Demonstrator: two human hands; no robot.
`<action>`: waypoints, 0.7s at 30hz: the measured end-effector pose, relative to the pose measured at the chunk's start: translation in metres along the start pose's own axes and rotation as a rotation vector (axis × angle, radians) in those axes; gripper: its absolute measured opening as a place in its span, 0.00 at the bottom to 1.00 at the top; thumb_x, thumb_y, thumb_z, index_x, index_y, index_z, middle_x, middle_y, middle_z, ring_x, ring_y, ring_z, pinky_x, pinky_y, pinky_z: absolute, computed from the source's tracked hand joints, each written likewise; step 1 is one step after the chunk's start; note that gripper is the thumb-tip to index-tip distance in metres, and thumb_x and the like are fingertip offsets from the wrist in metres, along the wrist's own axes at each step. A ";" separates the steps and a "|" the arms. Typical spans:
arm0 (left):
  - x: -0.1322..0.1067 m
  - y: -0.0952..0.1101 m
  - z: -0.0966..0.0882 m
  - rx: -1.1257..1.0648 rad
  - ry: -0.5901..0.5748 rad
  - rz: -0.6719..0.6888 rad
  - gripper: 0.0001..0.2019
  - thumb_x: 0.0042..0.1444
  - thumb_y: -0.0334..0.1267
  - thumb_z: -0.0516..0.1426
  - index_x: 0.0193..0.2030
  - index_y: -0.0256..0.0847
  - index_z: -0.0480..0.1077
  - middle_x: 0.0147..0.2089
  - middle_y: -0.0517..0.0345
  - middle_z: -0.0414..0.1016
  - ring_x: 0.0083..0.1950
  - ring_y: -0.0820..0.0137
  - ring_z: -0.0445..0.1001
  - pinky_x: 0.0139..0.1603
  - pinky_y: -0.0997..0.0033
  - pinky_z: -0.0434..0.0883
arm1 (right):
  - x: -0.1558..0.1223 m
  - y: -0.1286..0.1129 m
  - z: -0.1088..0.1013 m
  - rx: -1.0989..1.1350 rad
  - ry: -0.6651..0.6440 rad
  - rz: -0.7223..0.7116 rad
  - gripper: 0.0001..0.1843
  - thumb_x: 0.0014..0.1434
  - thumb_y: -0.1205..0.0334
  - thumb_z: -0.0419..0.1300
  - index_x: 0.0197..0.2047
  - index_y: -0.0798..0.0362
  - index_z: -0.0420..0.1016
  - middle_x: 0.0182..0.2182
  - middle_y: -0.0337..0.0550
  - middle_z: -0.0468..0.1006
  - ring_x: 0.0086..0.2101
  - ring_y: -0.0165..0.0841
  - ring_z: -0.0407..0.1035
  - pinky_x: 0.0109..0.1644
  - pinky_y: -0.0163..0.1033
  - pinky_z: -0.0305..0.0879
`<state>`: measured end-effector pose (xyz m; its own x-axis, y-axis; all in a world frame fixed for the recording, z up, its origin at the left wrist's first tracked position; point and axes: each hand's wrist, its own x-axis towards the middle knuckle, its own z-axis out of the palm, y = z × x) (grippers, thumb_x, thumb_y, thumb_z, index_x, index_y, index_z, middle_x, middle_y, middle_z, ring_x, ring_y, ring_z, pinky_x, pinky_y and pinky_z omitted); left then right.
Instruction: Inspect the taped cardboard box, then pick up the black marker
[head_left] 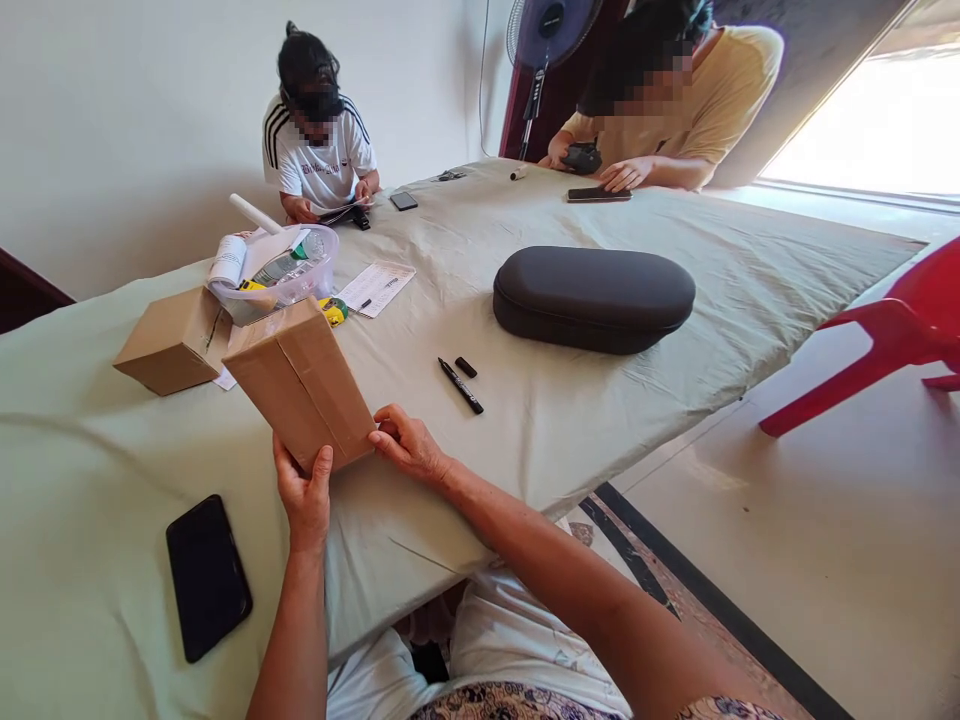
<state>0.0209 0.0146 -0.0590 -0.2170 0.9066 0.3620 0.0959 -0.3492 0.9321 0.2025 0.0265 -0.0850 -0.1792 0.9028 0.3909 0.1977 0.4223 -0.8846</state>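
Both hands hold a taped cardboard box (300,385) tilted up off the table (600,400). The left hand (306,497) grips its near bottom corner, thumb up the face; the right hand (407,443) pinches the lower right edge with curled fingers.

The grip sits low on a tall box, so the top could tip away toward the bowl (289,275) just beyond the left hand, or the base could slide on the cloth. A slip to the left would drop it near the phone (208,577) lying beside the left wrist. The uncapped marker (460,385) and its cap (466,367), a little past the right hand, could stain the cloth if knocked.

No print shows on the box. The sheet (377,287) beyond the bowl carries lines too small to read. The second box (174,341), left of the held one, looks unmarked.
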 end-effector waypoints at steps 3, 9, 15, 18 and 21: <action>0.003 0.000 0.001 0.006 -0.014 0.004 0.40 0.54 0.50 0.65 0.71 0.44 0.57 0.69 0.45 0.65 0.67 0.59 0.69 0.67 0.63 0.66 | 0.003 0.000 -0.001 -0.012 0.006 -0.010 0.19 0.68 0.41 0.49 0.45 0.49 0.61 0.21 0.30 0.69 0.22 0.28 0.60 0.30 0.33 0.56; 0.005 0.000 0.001 0.002 -0.005 0.000 0.40 0.55 0.49 0.65 0.71 0.45 0.57 0.69 0.46 0.65 0.67 0.59 0.69 0.68 0.63 0.65 | 0.005 0.001 -0.002 -0.017 -0.008 0.008 0.21 0.67 0.39 0.49 0.45 0.49 0.61 0.22 0.31 0.69 0.23 0.28 0.59 0.30 0.33 0.56; 0.004 0.003 0.000 -0.005 0.024 0.002 0.38 0.55 0.48 0.65 0.71 0.44 0.58 0.68 0.46 0.67 0.65 0.61 0.70 0.66 0.65 0.66 | 0.002 -0.002 -0.001 0.030 -0.009 -0.014 0.20 0.67 0.41 0.50 0.47 0.49 0.61 0.23 0.31 0.68 0.23 0.27 0.58 0.30 0.33 0.56; 0.001 0.005 -0.001 0.030 0.052 0.026 0.40 0.55 0.51 0.64 0.71 0.43 0.57 0.68 0.44 0.66 0.65 0.59 0.70 0.65 0.63 0.67 | 0.000 -0.005 0.000 0.065 -0.002 -0.028 0.22 0.64 0.39 0.56 0.47 0.49 0.61 0.23 0.29 0.66 0.23 0.26 0.57 0.29 0.33 0.55; -0.005 0.006 -0.001 0.125 0.057 0.031 0.44 0.53 0.53 0.65 0.72 0.42 0.54 0.69 0.41 0.64 0.64 0.57 0.70 0.64 0.60 0.69 | -0.002 -0.008 -0.001 0.102 0.020 -0.028 0.24 0.60 0.39 0.60 0.47 0.49 0.62 0.24 0.29 0.67 0.22 0.25 0.57 0.28 0.33 0.54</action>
<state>0.0211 0.0077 -0.0547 -0.2662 0.8799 0.3935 0.2227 -0.3411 0.9133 0.2021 0.0217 -0.0780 -0.1642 0.8924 0.4203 0.0935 0.4383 -0.8940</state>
